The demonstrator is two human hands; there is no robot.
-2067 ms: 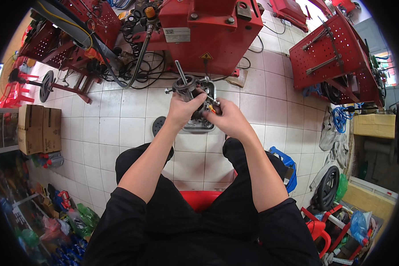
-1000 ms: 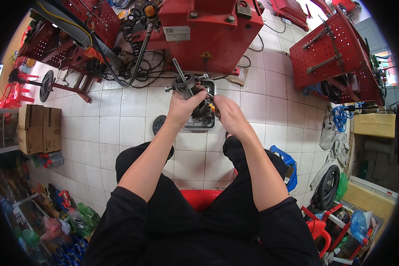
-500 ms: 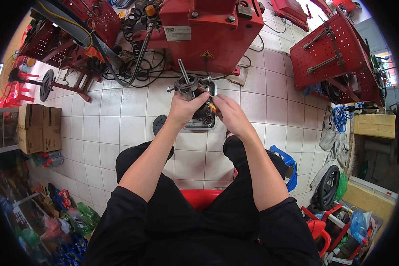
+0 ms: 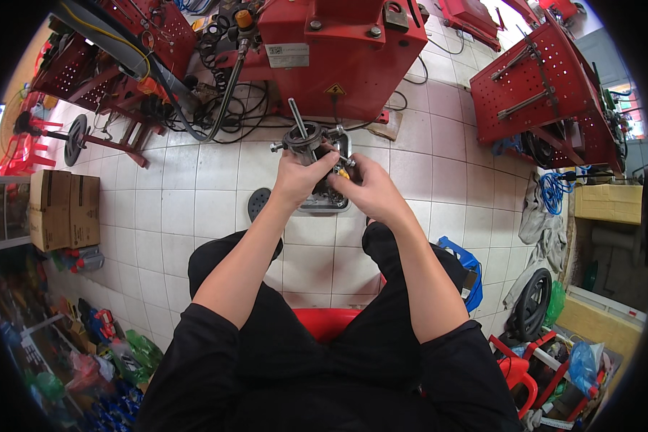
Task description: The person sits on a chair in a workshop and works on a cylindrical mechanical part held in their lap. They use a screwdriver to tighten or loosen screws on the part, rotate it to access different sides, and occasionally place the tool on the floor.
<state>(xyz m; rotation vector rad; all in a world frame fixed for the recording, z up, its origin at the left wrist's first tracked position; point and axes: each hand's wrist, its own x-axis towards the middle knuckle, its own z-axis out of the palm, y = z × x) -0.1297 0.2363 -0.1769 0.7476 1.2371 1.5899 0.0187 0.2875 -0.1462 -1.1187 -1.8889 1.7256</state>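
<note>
My left hand [image 4: 301,175] is wrapped round a dark metal cylindrical housing [image 4: 302,137]. A bright steel shaft [image 4: 296,114] stands out of its round top, leaning a little left. My right hand [image 4: 367,189] is at the right side of the housing, thumb and fingers curled in about a small yellow piece [image 4: 343,173]; what kind of piece it is cannot be made out. Beneath both hands a grey metal tray [image 4: 324,209] with raised rims lies on the floor. Dark metal parts inside it are mostly hidden by my hands.
A big red machine [image 4: 331,72] stands just ahead, black hoses [image 4: 248,122] coiled at its left. Red perforated carts [image 4: 540,101] stand on the right and far left. Cardboard boxes [image 4: 65,209] are at left, a blue plastic item [image 4: 468,270] by my right knee, a steering wheel [image 4: 533,304] beyond.
My right hand has turned, and its thumb has come lower and left, nearer the yellow piece. The left hand and the housing stay almost where they were.
</note>
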